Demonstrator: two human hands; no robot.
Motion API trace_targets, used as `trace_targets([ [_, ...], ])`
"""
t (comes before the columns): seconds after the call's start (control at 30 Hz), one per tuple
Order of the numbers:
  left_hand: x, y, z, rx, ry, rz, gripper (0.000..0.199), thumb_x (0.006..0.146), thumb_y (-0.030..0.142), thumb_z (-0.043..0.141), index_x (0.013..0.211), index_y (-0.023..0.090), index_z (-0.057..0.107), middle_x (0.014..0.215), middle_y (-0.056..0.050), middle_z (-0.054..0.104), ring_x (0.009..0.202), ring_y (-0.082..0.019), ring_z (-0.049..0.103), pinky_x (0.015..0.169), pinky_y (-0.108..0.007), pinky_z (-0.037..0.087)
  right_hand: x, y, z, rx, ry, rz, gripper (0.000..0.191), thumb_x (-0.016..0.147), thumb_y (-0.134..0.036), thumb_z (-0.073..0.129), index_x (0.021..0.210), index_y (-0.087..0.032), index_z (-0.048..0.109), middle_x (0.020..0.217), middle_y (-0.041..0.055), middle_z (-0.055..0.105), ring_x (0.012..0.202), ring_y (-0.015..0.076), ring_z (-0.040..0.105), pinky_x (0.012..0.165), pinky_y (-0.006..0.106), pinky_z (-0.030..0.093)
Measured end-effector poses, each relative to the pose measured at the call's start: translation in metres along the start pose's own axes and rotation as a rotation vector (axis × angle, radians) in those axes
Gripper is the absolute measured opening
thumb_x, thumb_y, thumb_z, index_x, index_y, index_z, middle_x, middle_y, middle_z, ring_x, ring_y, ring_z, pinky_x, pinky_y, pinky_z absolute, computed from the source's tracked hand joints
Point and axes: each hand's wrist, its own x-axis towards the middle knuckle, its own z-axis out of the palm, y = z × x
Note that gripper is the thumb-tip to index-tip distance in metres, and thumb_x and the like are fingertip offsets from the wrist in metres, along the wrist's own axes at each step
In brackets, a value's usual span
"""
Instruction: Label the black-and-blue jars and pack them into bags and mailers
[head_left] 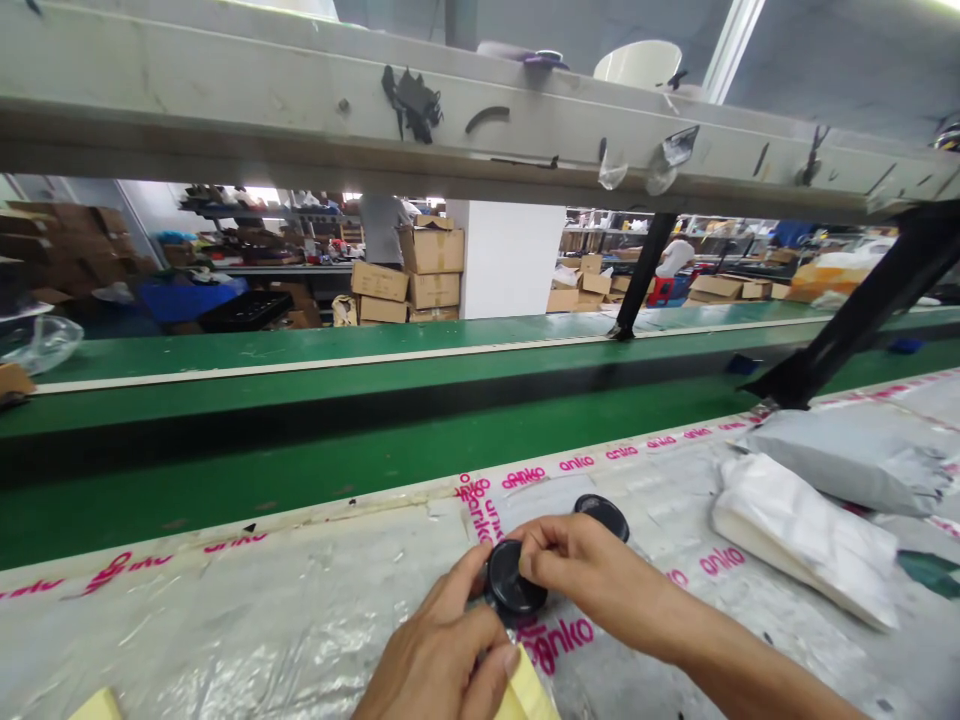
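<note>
A black round disc, like a lid or cap (516,580), is tilted up over the plastic-covered table. Thumb and fingers of my left hand (439,655) grip its left edge. My right hand (577,560) has its fingers curled and pinched together against the disc's top face; whatever may be between those fingertips is hidden. Just behind my right hand, a second black round disc (602,516) lies on the table. Yellow paper (526,690) shows beneath my left hand, partly covered by it.
A green conveyor belt (420,450) runs behind the table. White and grey bags (806,535) lie at right. Overhead is a shelf beam (300,90) with a black post (862,300) at right. Another yellow piece (97,705) is at lower left. Cardboard boxes (431,255) stand farther back.
</note>
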Motion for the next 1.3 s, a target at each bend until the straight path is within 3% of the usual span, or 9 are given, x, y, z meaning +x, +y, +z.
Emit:
trace_targets([
  [0.3,0.001,-0.003,0.002,0.028,-0.003,0.013,0.017,0.094,0.024,0.053,0.083,0.022,0.066,0.162,-0.009,0.038,0.136,-0.026,0.054,0.105,-0.035,0.052,0.001,-0.001,0.000,-0.077,0.025,0.008,0.019,0.080,-0.033,0.057,0.071,-0.017,0.058,0.075,0.0035,0.061,0.070,0.0152,0.048,0.064,0.028,0.037],
  [0.73,0.002,-0.001,0.001,0.078,-0.023,0.033,0.017,0.093,0.023,0.054,0.084,0.020,0.068,0.161,-0.014,0.038,0.138,-0.030,0.051,0.106,-0.041,0.052,0.000,0.008,0.006,-0.144,0.110,0.010,0.008,0.080,-0.019,0.055,0.073,-0.017,0.060,0.072,0.0016,0.064,0.064,0.0127,0.051,0.058,0.024,0.038],
  [1.17,0.000,-0.005,0.005,0.030,0.060,0.069,0.014,0.090,0.019,0.057,0.081,0.023,0.068,0.159,-0.008,0.043,0.133,-0.030,0.057,0.101,-0.041,0.056,-0.004,0.010,0.011,-0.201,0.193,0.006,0.009,0.079,-0.012,0.056,0.076,-0.018,0.063,0.067,-0.0001,0.063,0.057,0.0116,0.048,0.054,0.023,0.036],
  [1.3,0.000,-0.005,0.003,0.058,0.020,0.065,0.014,0.091,0.020,0.057,0.082,0.022,0.068,0.159,-0.009,0.043,0.135,-0.029,0.055,0.103,-0.039,0.055,-0.006,0.012,0.011,-0.211,0.210,0.014,0.009,0.079,-0.015,0.057,0.076,-0.018,0.065,0.061,-0.0016,0.060,0.054,0.0117,0.049,0.052,0.023,0.034],
])
